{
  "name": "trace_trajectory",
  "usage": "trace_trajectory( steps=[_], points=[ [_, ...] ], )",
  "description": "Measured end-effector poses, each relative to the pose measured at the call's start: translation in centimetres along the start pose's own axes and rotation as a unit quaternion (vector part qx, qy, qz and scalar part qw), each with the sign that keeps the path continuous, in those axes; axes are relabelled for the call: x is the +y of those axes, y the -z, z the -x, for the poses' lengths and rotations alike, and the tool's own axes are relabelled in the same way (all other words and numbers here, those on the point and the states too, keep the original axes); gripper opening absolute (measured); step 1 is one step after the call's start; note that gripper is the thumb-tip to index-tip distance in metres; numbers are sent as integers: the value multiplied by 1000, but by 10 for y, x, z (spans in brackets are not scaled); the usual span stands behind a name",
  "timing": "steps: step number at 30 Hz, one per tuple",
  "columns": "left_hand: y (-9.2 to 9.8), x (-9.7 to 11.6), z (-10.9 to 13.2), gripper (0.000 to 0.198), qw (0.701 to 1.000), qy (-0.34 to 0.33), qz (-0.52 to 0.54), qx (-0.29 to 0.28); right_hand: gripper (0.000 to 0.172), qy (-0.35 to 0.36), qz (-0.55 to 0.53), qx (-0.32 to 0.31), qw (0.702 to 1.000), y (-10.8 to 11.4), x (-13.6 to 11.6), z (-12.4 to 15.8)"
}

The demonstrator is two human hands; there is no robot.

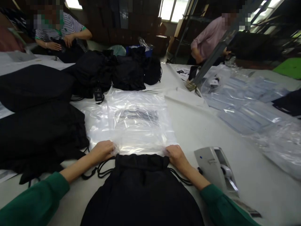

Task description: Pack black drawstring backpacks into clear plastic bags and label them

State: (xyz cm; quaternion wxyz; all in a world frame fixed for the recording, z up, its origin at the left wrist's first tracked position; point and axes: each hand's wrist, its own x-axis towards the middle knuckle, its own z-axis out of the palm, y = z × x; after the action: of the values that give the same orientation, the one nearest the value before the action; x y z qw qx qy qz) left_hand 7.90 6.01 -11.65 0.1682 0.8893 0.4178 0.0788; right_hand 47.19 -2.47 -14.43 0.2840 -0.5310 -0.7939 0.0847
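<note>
A clear plastic bag (138,138) lies flat in front of me, on top of more clear bags. My left hand (105,150) is closed on the near left corner of its edge. At the near right corner, my right hand (176,154) grips the same edge with fingers closed. Just below that edge lies a black drawstring bag (143,191), its gathered mouth facing the plastic and its cords looping out at both sides. My fingertips are partly hidden by the film.
Black drawstring bags (42,131) pile up at the left and back; a black tag (98,94) hangs there. A grey tape dispenser (216,169) sits right. Clear plastic bags (249,103) cover the far right beyond a slanted metal post (211,53). Two co-workers (64,31) (209,40) stand across the table.
</note>
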Motion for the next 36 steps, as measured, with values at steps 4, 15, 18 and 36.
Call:
trace_trajectory(
  steps=[4,15,18,36],
  points=[
    [-8,0,14,28,997,10,9,-76,23,-65,-23,-37,997,1,-8,32],
    [-13,43,53,41,967,73,207,-131,45,-262,-235,-96,931,22,-63,44],
    [-24,60,77,52,886,182,407,-128,50,-326,-268,-99,901,43,-77,53],
    [-24,28,41,15,934,220,281,-31,49,-449,-313,126,828,23,-103,57]
  ],
)
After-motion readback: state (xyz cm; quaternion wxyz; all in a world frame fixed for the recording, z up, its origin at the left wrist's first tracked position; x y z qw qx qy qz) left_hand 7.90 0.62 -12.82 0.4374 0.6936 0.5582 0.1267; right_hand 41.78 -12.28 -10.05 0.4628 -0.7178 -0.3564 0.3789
